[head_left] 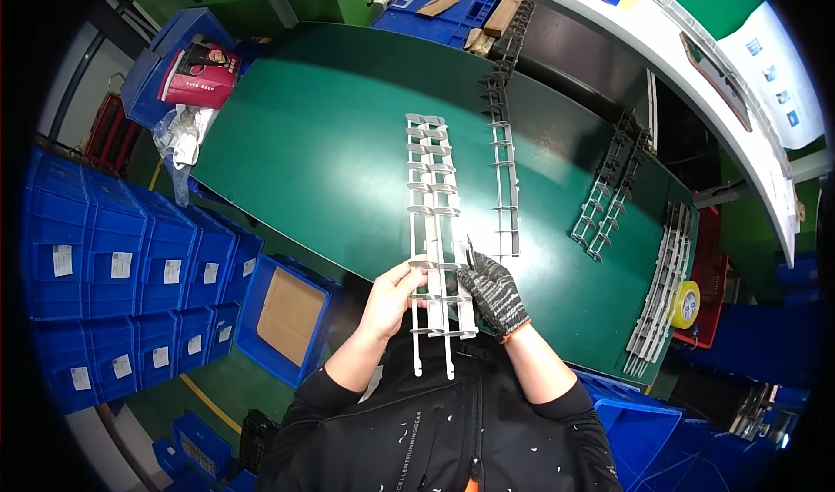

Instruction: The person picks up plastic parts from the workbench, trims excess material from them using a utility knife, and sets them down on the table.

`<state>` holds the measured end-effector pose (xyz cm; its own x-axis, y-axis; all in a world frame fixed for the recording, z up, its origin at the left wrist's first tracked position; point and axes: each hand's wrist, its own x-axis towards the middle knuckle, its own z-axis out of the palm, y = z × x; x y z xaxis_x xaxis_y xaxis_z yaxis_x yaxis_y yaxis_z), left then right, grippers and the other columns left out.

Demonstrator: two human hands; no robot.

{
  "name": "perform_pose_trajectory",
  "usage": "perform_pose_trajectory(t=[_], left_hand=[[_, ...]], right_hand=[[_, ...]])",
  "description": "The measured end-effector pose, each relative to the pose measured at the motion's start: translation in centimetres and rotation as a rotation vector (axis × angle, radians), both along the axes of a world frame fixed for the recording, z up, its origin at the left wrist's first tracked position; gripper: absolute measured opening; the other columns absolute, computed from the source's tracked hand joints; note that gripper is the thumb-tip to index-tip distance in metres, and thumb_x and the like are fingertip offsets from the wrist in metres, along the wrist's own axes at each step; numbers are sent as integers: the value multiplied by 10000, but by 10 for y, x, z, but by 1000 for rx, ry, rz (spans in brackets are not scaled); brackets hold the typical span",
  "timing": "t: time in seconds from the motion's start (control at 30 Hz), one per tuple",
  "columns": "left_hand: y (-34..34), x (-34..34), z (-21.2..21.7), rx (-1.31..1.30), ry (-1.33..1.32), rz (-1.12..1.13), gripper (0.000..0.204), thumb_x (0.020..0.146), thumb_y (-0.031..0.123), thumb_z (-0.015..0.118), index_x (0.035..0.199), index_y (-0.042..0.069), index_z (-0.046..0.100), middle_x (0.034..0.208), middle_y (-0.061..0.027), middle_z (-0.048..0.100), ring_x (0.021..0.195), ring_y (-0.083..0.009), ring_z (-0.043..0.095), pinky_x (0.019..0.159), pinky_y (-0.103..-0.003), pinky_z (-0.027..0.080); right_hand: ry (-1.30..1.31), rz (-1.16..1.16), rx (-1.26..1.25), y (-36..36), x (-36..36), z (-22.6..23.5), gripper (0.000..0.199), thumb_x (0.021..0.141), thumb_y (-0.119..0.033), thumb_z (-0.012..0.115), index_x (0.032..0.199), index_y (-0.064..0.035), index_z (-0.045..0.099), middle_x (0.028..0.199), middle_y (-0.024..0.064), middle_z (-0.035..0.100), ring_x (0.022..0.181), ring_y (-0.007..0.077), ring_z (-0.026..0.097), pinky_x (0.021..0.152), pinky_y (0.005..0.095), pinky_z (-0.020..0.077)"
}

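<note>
My bare left hand grips the left side of a pair of long metal strips with cross plates, which lie side by side and reach from my chest out over the green table. My right hand, in a grey-striped knit glove with an orange cuff, is closed at the right side of the strips. A slim dark pointed tool sticks up from its fingers; its exact kind is too small to tell. Beyond my right hand, a similar metal strip lies lengthwise on the table.
Two more strips lie at the right, and several stacked ones by the right edge near a yellow tape roll. Blue crates stand at the left. An open blue box sits below the table. A shelf overhangs the far right.
</note>
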<state>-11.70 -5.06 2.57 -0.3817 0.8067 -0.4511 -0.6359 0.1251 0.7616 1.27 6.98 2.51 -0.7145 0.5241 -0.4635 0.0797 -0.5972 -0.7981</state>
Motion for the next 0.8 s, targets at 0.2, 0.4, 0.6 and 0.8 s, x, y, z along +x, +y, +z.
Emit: perform_pose_trajectory(t=[0.2, 0.4, 0.6, 0.8], left_hand=[[3, 4, 9, -4, -16, 16, 254, 866, 165, 514, 1046, -9, 555, 901, -48, 593, 778, -100, 565, 618, -257, 494], [2, 4, 6, 3, -14, -1, 329, 864, 196, 527, 1118, -14, 516, 947, -71, 600, 821, -120, 582, 620, -250, 490], [1, 4, 5, 2, 5, -2, 312, 868, 198, 520, 1097, -13, 522, 946, -74, 601, 820, -125, 586, 620, -248, 491], [3, 3, 12, 5, -8, -7, 297, 868, 197, 517, 1080, -11, 528, 946, -75, 602, 817, -124, 588, 619, -249, 495]], right_hand=[[14, -24, 4, -1, 6, 2, 314, 823, -58, 568, 1127, 11, 526, 958, 57, 611, 806, 98, 567, 715, 233, 480], [-31, 3, 149, 0, 7, -5, 310, 826, -57, 564, 1125, 16, 524, 974, 63, 609, 828, 107, 570, 727, 239, 484], [-1, -19, 13, -1, 8, 0, 301, 823, -55, 570, 1114, 10, 534, 978, 60, 608, 829, 104, 567, 730, 237, 484], [-2, -10, 63, -1, 8, -2, 308, 817, -47, 575, 1117, 5, 533, 965, 50, 607, 825, 94, 560, 731, 236, 481]])
